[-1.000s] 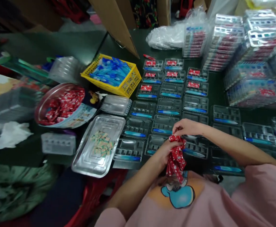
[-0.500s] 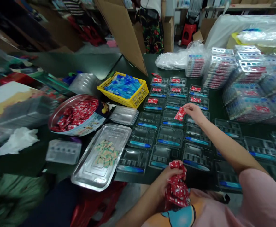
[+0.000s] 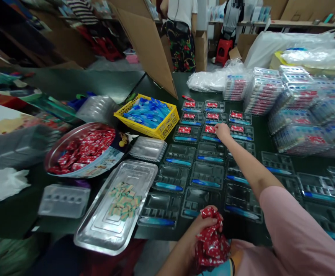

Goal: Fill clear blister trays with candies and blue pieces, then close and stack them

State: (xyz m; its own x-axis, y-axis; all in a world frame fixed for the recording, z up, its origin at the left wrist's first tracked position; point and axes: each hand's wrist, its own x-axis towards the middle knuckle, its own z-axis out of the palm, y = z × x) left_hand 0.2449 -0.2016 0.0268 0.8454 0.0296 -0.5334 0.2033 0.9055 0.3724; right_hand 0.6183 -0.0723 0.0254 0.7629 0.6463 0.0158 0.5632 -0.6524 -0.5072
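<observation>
My left hand (image 3: 203,226) is closed round a bunch of red packets with white specks (image 3: 211,241), low in front of my body. Stretched forward, my right hand (image 3: 222,132) pinches the edge of a single red packet (image 3: 210,129), which lies in the upper compartment of a clear plastic tray (image 3: 203,137); my fingertips are partly hidden. Rows of such trays cover the table around it, each with a blue pen (image 3: 210,158) along its near side. The trays farther back hold red packets too, while nearer trays (image 3: 174,174) show only pens.
A yellow basket (image 3: 164,130) of blue pens stands left of the rows. Beside it are a round tin (image 3: 51,163) of red packets and a metal tray (image 3: 82,234) with small greenish-tan pieces. Stacks of filled trays (image 3: 262,94) rise at the right. People stand behind the cardboard (image 3: 147,42).
My right hand has moved forward and slightly left, bringing its red packet down into a tray in the third row. My left hand still grips the bunch. The view has shifted slightly.
</observation>
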